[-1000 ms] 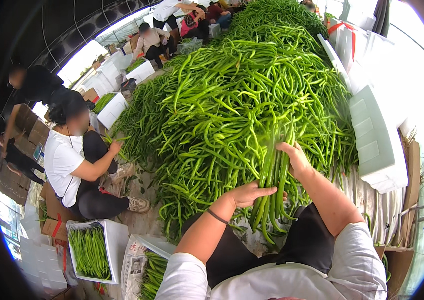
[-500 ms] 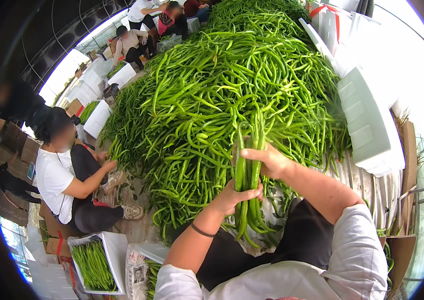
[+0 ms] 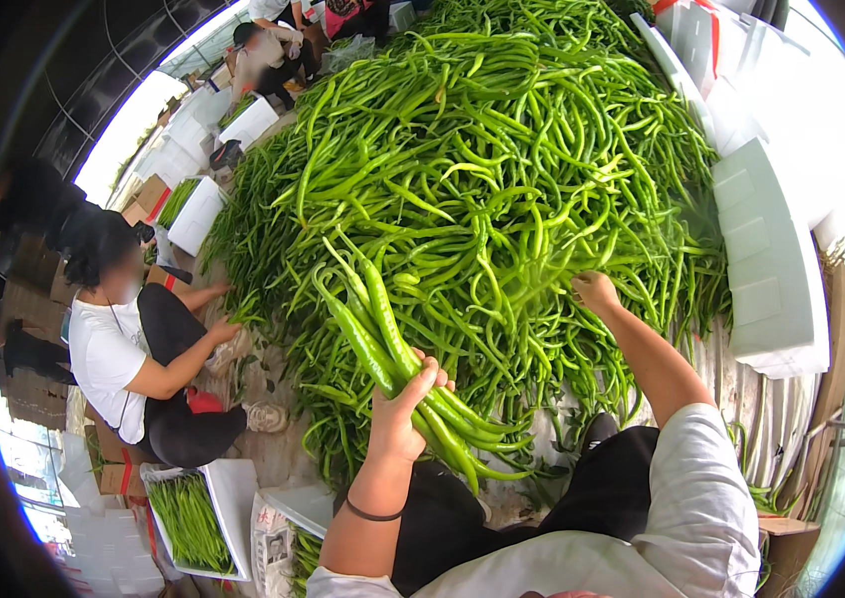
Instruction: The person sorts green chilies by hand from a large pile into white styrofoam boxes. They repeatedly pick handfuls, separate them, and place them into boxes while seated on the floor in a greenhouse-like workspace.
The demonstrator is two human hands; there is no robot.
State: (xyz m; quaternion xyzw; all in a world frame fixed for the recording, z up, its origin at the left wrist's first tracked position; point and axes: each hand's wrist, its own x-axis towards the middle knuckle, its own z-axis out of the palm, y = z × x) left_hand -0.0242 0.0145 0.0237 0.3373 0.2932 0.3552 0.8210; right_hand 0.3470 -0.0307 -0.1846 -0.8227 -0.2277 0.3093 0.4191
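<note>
so the big landmark here is the pile of green peppers [image 3: 502,169], a huge heap of long thin green chillies spread over the floor and filling most of the view.

the left hand [image 3: 404,414] sits at the near edge of the pile, fingers [image 3: 420,384] clenched around a bunch of peppers [image 3: 397,369]. the bunch is lifted clear of the pile and fanned out, one end of it pointing up over the heap and the other sticking out below the fist toward the person's lap.

the right hand [image 3: 597,291] is resting on the pile itself, right of the bunch and apart from it. it's down among loose peppers and i honestly can't tell whether the fingers have closed on anything, they're mostly buried.

looks to me like the gathering step: one hand stores the bunch, the other picks singles off the heap. i'd say the next move needs the right hand to pinch one pepper free without dragging its tangled neighbours, then line it up with the bunch so the ends match.

left of the pile a co-worker in a white t-shirt [image 3: 108,359] crouches, reaching into the heap's edge. near that person, on the near side of the pile, sits a white foam box [image 3: 233,498] with peppers laid in it. white foam lids [image 3: 766,259] are stacked right of the pile.
</note>
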